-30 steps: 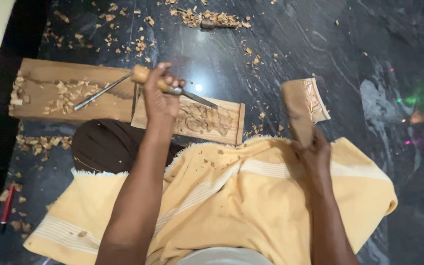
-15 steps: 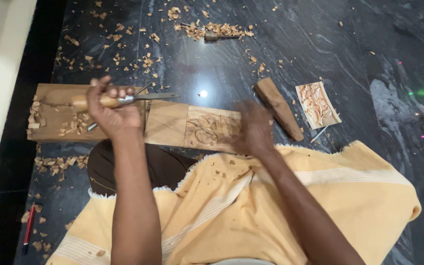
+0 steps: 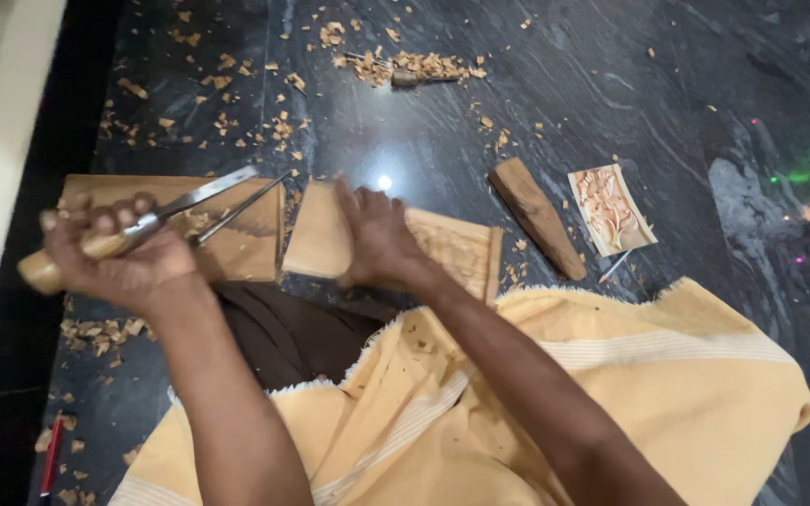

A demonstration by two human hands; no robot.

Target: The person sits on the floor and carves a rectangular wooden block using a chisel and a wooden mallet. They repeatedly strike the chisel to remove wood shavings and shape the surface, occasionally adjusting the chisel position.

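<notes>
**Firmly held chisels, panel pinned flat**

Clearly, the left hand [image 3: 114, 258] is closed around wooden chisel handles, gripping what look like two chisels [image 3: 201, 208] whose metal blades run up and to the right from the fist. The blades lie over a plain board [image 3: 236, 245] just past the knuckles. The right hand [image 3: 377, 239] lies palm down with spread fingers on the carved panel [image 3: 457, 253], pressing it to the dark floor [image 3: 536, 103]; it holds nothing else. The panel lies directly under and to the right of that hand, its relief partly covered by the fingers.

Beyond the right hand's far side rests a wooden mallet block [image 3: 536, 217], and just past that a small carved piece [image 3: 611, 208]. Wood chips [image 3: 414, 67] are scattered well ahead of both hands. A yellow cloth [image 3: 536, 403] covers the lap beneath the forearms.

To judge from the pose, good work here means keeping the panel steady under an even palm, keeping fingers clear of the blade edges, and picking one chisel before bringing it to the relief.
</notes>
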